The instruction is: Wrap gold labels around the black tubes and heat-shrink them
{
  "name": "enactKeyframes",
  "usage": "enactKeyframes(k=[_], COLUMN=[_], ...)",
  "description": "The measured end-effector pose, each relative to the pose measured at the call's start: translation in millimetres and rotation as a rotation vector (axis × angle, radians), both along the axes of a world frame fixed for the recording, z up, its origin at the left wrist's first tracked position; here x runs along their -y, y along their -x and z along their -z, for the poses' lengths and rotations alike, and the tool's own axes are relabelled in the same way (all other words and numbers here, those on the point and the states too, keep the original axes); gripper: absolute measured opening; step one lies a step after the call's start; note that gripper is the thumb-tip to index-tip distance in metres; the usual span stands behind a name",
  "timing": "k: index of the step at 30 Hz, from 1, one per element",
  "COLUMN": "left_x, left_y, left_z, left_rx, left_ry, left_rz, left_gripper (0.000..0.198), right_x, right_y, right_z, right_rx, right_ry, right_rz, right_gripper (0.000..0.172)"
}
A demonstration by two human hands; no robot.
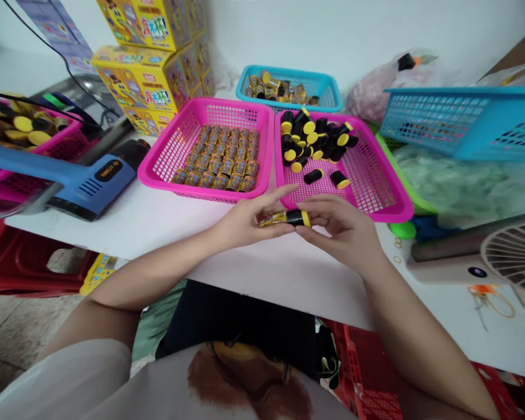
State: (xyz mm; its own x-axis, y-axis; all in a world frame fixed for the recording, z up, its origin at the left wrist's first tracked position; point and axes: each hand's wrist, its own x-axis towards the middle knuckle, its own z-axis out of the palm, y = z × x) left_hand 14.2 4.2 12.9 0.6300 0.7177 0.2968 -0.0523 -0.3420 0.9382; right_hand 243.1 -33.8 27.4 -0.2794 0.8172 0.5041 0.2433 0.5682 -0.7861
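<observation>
Over the table's front part, my left hand pinches a shiny yellow printed sleeve between thumb and fingers, one finger pointing out. My right hand grips a small black cylinder with a yellow end by that end. The cylinder's black end meets the sleeve; whether it is partly inside I cannot tell. Behind my right hand, a pink basket holds a loose heap of similar black cylinders with yellow ends. Left of it, another pink basket holds printed cylinders in neat rows.
A blue heat gun lies at the left. Yellow printed boxes are stacked behind. A blue basket with small pieces stands at the back. To the right are a larger blue basket, a fan and rubber bands.
</observation>
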Motion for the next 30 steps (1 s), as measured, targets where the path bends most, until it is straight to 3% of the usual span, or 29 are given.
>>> enactKeyframes(k=[3, 7, 10, 13, 15, 17, 20, 24, 30], left_x=[-1, -7, -9, -5, -1, 4, 7, 6, 14], left_y=[0, 2, 2, 1, 1, 0, -2, -6, -11], left_z=[0.7, 2.8, 1.4, -3.0, -5.9, -7.1, -5.3, -1.4, 0.1], left_rx=[0.090, 0.056, 0.090, 0.079, 0.054, 0.058, 0.100, 0.221, 0.137], left_ry=[0.213, 0.388, 0.372, 0.296, 0.265, 0.261, 0.312, 0.403, 0.425], left_rz=[0.082, 0.155, 0.149, 0.113, 0.085, 0.056, -0.011, -0.030, 0.305], left_gripper=[0.095, 0.107, 0.109, 0.093, 0.084, 0.088, 0.103, 0.103, 0.075], right_x=[-1, 1, 3, 3, 2, 3, 6, 12, 23], right_y=[1, 7, 11, 12, 13, 14, 17, 22, 35], right_z=[3.5, 8.1, 11.3, 15.1, 18.1, 20.4, 20.6, 15.4, 15.1], right_rx=[0.116, 0.298, 0.264, 0.092, -0.013, -0.039, 0.120, 0.365, 0.369], right_ry=[-0.125, -0.331, -0.277, -0.112, -0.063, -0.086, -0.272, -0.532, -0.619], right_rz=[-0.003, 0.005, 0.064, 0.055, 0.023, 0.026, 0.083, 0.147, 0.164], right_gripper=[0.030, 0.024, 0.031, 0.043, 0.034, 0.021, 0.018, 0.063, 0.074])
